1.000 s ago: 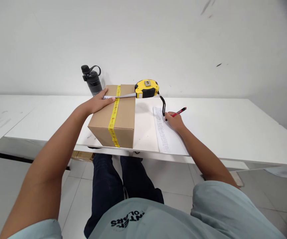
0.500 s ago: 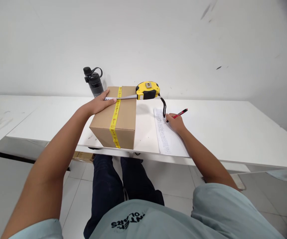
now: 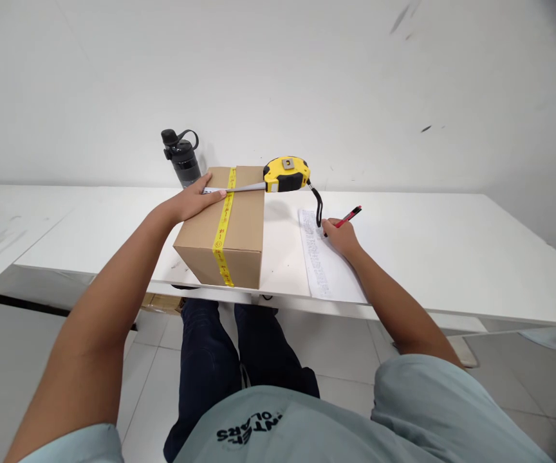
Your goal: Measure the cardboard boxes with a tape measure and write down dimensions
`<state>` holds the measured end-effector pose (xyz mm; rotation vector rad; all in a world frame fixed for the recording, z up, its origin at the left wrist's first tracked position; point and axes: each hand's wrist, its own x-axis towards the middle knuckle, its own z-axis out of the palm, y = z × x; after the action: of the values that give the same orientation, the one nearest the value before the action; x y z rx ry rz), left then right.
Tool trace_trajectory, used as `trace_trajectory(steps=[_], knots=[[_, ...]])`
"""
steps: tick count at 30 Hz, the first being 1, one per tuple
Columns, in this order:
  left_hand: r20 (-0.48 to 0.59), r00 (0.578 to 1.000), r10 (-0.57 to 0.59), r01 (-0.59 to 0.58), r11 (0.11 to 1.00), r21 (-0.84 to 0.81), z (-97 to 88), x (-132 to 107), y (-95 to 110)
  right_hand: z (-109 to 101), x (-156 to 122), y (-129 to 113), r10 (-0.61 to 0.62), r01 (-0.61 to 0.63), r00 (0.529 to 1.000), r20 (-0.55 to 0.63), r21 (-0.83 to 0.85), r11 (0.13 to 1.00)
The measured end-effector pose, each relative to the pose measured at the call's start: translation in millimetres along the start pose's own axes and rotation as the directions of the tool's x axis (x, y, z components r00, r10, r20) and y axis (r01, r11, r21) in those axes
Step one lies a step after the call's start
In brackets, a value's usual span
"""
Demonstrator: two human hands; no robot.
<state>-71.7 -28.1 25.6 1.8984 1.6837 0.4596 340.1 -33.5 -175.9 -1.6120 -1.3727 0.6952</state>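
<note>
A cardboard box [image 3: 244, 222] with yellow printed tape along its top stands near the table's front edge. My left hand [image 3: 191, 202] rests over its left top edge, thumb and forefinger apart, the thumb pressing down the blade of a tape measure. The blade lies across the box top. The tape measure's yellow and black case [image 3: 286, 175] sits at the right edge of the box, and its black wrist strap [image 3: 317, 207] hangs toward the paper. My right hand [image 3: 342, 236] is closed around a red and black pen [image 3: 349, 217], its tip hidden, on a sheet of handwritten paper [image 3: 340, 280].
A dark water bottle [image 3: 182, 157] stands behind the box against the white wall [image 3: 278, 77]. The white table [image 3: 452, 251] extends to both sides, its front edge close to my legs. Below it, another cardboard box [image 3: 162, 303] lies on the tiled floor.
The pen has shifted and tilted slightly in my right hand on the paper. My left hand, the box and the tape measure stay in place.
</note>
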Motion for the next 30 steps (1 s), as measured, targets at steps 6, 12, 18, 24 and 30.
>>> trace_trajectory(steps=[6,12,18,24,30], knots=[[0.007,1.000,0.007,-0.007,1.000,0.005,-0.2,-0.9,1.1,1.4,-3.3,-3.9,0.029,-0.030,0.998,-0.057,-0.005,1.000],[0.007,1.000,0.006,-0.006,1.000,-0.002,0.1,0.1,-0.8,0.6,-2.2,-3.4,0.042,-0.044,0.996,-0.074,-0.019,0.999],[0.002,1.000,-0.001,0.001,1.000,-0.007,0.6,-2.2,1.9,1.1,-3.3,-3.3,0.038,-0.040,0.996,-0.085,-0.023,0.999],[0.018,1.000,-0.007,0.008,1.000,-0.019,0.4,-4.6,4.7,0.1,-4.2,-5.6,0.071,-0.076,0.990,-0.122,-0.037,0.996],[0.006,1.000,0.018,-0.018,1.000,-0.011,0.5,0.3,-1.0,-1.7,-2.9,-3.4,0.046,-0.049,0.997,-0.068,-0.034,0.998]])
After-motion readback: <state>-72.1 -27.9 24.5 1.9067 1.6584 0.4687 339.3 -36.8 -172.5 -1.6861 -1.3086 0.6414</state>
